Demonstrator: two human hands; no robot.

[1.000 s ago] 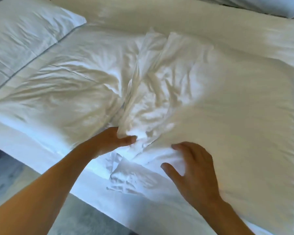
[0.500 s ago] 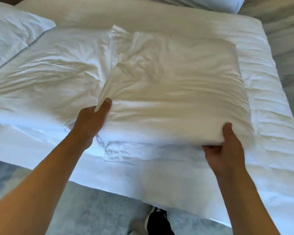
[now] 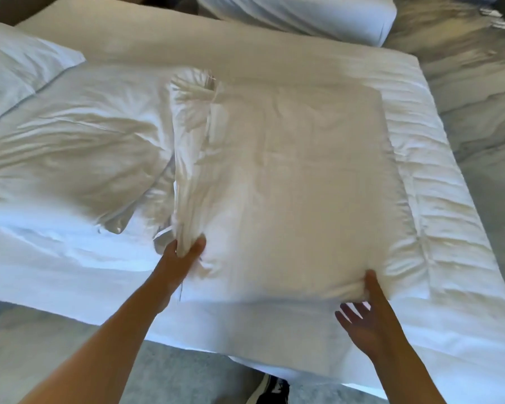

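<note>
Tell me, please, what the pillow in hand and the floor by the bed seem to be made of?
The pillow: soft filling in a white woven cloth case, probably cotton, matte; it creases and bunches where the left hand grips it. The floor: apparently grey marbled carpet, matte and fuzzy-looking, though blurred.

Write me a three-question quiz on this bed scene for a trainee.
1. True or false: the left hand grips the bunched end of the pillowcase.
2. The right hand has its thumb on which part of the pillow? A: near right corner. B: far left corner. C: middle.
3. Fill in: on the floor below the near edge of the bed a dark ____ shows.
Key: 1 true; 2 A; 3 shoe.
</note>
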